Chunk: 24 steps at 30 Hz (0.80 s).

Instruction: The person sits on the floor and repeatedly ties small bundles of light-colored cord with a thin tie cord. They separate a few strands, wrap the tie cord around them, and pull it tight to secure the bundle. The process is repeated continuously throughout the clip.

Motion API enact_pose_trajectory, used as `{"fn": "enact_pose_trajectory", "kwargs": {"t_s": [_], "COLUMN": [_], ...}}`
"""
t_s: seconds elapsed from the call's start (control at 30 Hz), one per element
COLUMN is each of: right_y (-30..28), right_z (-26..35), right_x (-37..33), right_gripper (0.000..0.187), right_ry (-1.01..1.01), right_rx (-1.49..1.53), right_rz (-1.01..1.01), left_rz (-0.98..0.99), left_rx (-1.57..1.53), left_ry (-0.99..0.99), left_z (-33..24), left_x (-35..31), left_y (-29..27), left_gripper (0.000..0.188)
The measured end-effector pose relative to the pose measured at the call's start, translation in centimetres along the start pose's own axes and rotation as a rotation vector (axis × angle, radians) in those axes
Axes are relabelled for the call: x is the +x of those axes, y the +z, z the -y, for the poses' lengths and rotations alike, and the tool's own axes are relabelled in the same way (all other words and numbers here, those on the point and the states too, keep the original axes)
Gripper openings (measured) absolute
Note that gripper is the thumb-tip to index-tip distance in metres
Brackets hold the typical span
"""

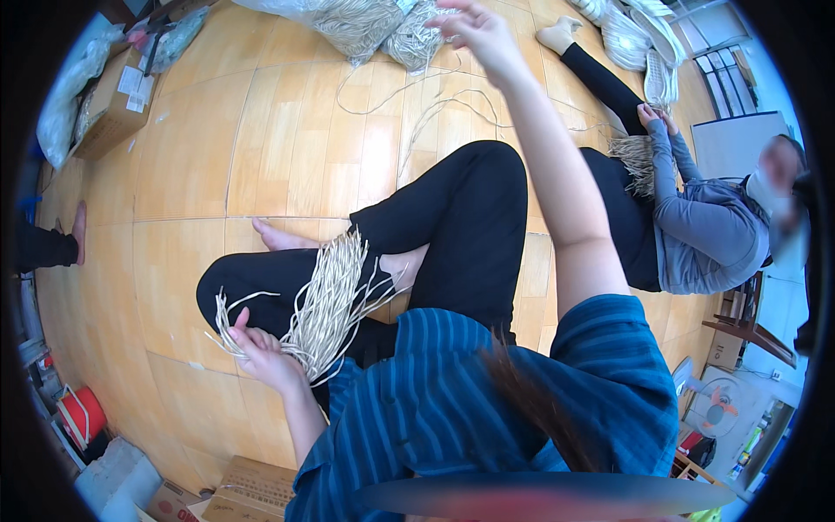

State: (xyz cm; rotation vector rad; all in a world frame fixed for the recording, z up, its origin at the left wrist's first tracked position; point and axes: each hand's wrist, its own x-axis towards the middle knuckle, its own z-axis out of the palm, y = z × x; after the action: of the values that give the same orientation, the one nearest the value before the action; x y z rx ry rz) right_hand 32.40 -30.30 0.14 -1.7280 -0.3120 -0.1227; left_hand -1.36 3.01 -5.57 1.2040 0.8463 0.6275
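Note:
A partly woven piece of beige twisted cord (326, 296), with many loose ends, lies over my bent left leg and lap. My left hand (271, 358) is closed on some strands at its lower left edge, the thumb pointing up. My right arm is stretched far forward. At its end my right hand (487, 39) is raised with the fingers extended, close to a bundle of beige cord (417, 35) in clear plastic. No cord shows clearly between those fingers. Loose cord strands (452, 100) trail across the floor below that hand.
On the right sits a co-worker (709, 226) in grey, hands on similar cord work (637, 161). Another person's foot (79, 233) shows at far left. Cardboard boxes (117, 104), a red bucket (81, 415) and a fan (715, 409) stand around the wooden floor (183, 191).

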Motion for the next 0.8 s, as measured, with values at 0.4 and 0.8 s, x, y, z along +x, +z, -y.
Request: {"fn": "enact_pose_trajectory", "kwargs": {"t_s": [0.4, 0.8], "right_y": [-0.1, -11.0], "right_z": [4.4, -19.7], "right_x": [-1.3, -4.1], "right_gripper": [0.031, 0.021], "right_ry": [0.098, 0.698], "right_rx": [0.82, -0.161], "right_rz": [0.111, -0.459], "left_rz": [0.0, -0.025], "left_rx": [0.026, -0.004], "left_ry": [0.001, -0.015], "left_z": [0.4, 0.1], "left_x": [0.3, 0.3], "left_y": [0.2, 0.5], "left_gripper": [0.041, 0.039]}}
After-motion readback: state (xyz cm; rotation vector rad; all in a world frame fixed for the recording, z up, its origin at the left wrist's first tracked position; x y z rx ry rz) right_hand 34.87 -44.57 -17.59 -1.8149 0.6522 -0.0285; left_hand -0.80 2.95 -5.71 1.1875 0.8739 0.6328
